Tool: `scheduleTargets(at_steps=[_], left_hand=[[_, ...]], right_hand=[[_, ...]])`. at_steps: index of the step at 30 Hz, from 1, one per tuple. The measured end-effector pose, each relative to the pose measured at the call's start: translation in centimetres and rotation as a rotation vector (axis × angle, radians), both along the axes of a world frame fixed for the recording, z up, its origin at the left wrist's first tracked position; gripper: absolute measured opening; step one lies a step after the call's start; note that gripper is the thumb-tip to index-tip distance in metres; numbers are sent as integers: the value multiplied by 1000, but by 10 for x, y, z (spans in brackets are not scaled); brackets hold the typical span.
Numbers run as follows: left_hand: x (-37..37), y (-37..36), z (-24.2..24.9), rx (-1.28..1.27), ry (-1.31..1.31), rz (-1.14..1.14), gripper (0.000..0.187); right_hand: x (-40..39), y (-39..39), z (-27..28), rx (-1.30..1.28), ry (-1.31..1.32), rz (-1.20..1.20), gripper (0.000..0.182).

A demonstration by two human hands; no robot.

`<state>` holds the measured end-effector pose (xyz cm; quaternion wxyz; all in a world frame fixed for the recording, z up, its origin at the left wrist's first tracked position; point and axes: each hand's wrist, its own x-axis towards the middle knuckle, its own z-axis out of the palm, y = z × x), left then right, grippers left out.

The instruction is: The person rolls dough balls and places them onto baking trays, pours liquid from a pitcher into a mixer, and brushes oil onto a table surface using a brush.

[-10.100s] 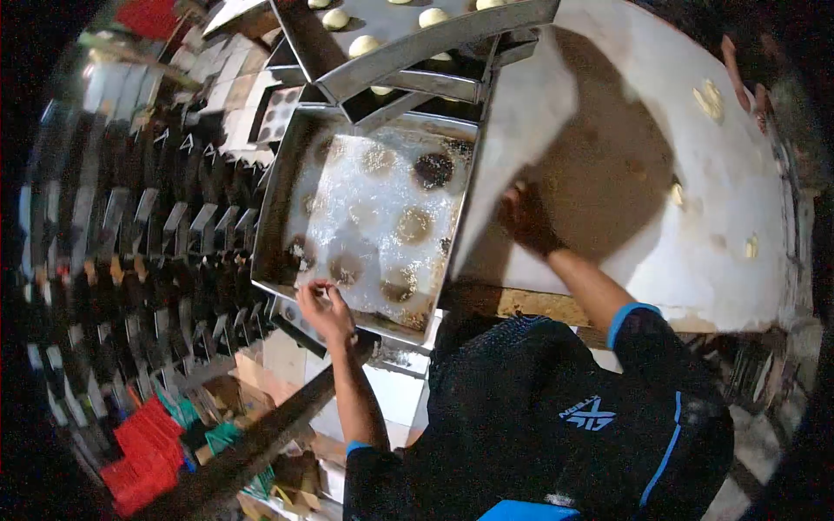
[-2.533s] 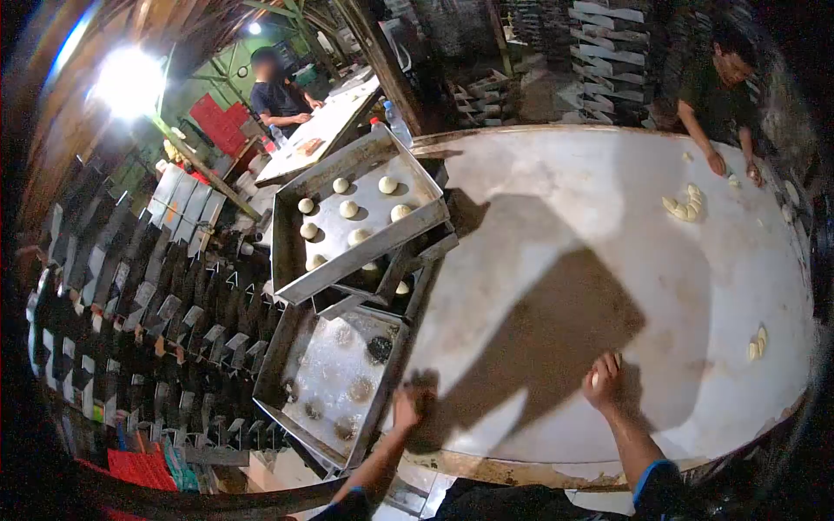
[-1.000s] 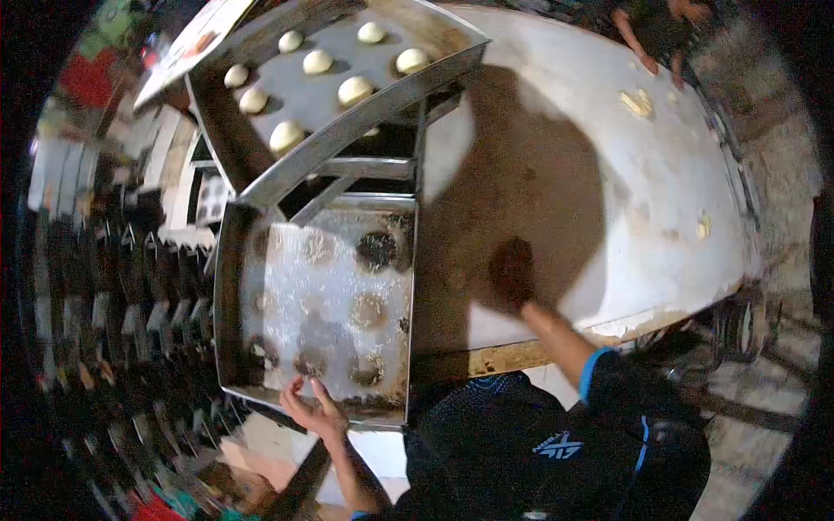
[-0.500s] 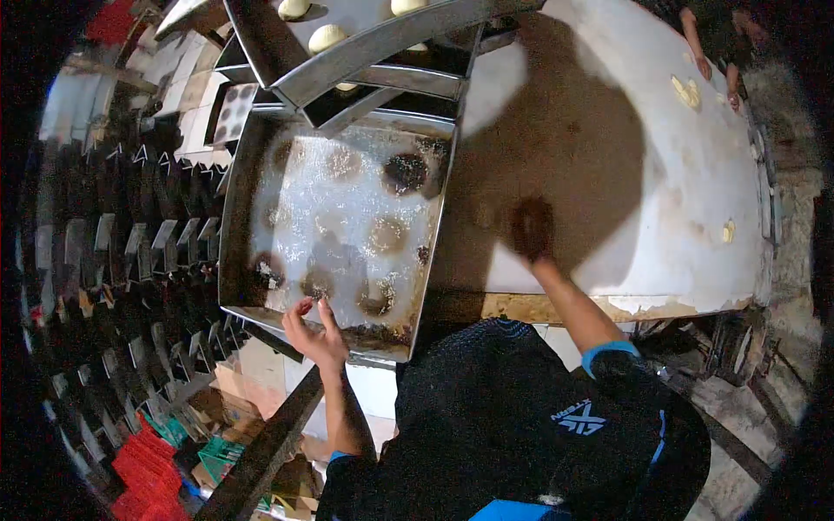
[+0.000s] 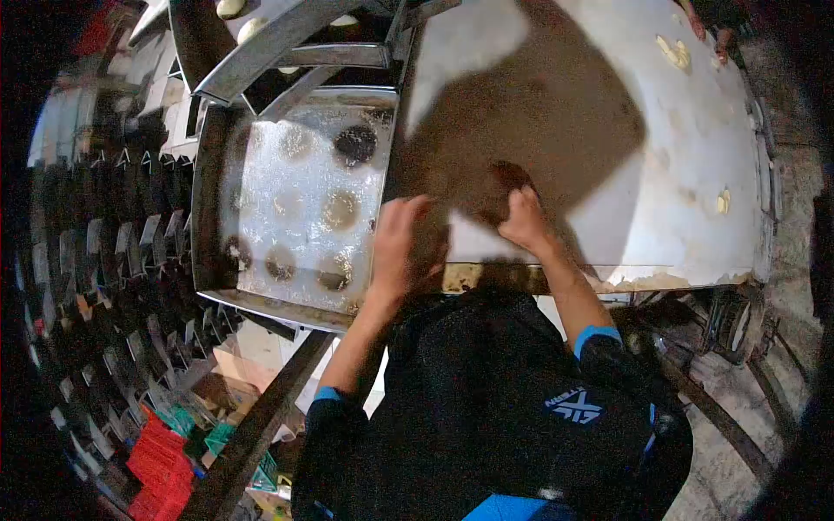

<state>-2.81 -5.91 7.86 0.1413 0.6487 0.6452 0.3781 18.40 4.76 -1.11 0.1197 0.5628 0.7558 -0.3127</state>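
Observation:
My left hand lies with fingers stretched out over the right rim of a greasy metal baking tray, where the tray meets the table edge, and it holds nothing I can see. The tray's floor has only dark round marks and white specks. My right hand presses down on the pale round table close to its front edge. Its fingers curl into my own shadow, so anything under them is hidden.
A second tray with dough balls sits raised above the greasy one. Small dough pieces lie far right on the table, another is nearer, and another person's hands work there. Stacked metal tins fill the left.
My left hand has swung from the tray's near rim over to its right rim beside the table. My right hand has stayed on the table. The view has shifted slightly.

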Motion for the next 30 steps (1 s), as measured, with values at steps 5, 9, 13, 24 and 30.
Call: scheduleTargets(at_steps=[5,9,13,24,30], left_hand=[[72,42,-62,-639,258,-277,76],[76,53,-91,82,386,-82,62],[42,52,-17,-594,-754,-31,38],[-111,-145,-25,419,-502,983,32],[-135,-188,-40,239,-344,1166,24]], right_hand=[[56,-23,-1,531,523,-135,64],[52,-17,23,405,635,-151,58],[-21,-11,64,253,1079,-117,51],[-261,-50,88,63,931,725,41],[-378,-94,53,195,920,1056,39]])
